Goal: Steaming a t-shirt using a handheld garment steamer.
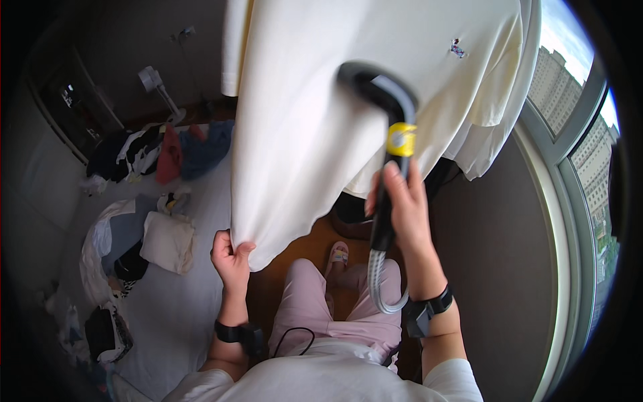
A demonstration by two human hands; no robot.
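A white garment [301, 151] hangs in front of me, filling the top middle of the view. At its lower left corner, my left hand [232, 256] pinches the hem between thumb and fingers and holds it out. The black handle of a handheld garment steamer [384, 201] is in my right hand [404, 206], with a yellow band above the grip. Its dark head is blurred and lies over the middle of the cloth; whether it touches the cloth I cannot tell. A braided grey hose [377, 281] curves down from the handle over my lap.
To the left is a bed [166, 321] with folded and heaped clothes [168, 241]. A white fan [161, 90] stands beyond it. Windows [562, 120] and a dark wall are at the right. A dark object [351, 211] stands on the wooden floor below the garment.
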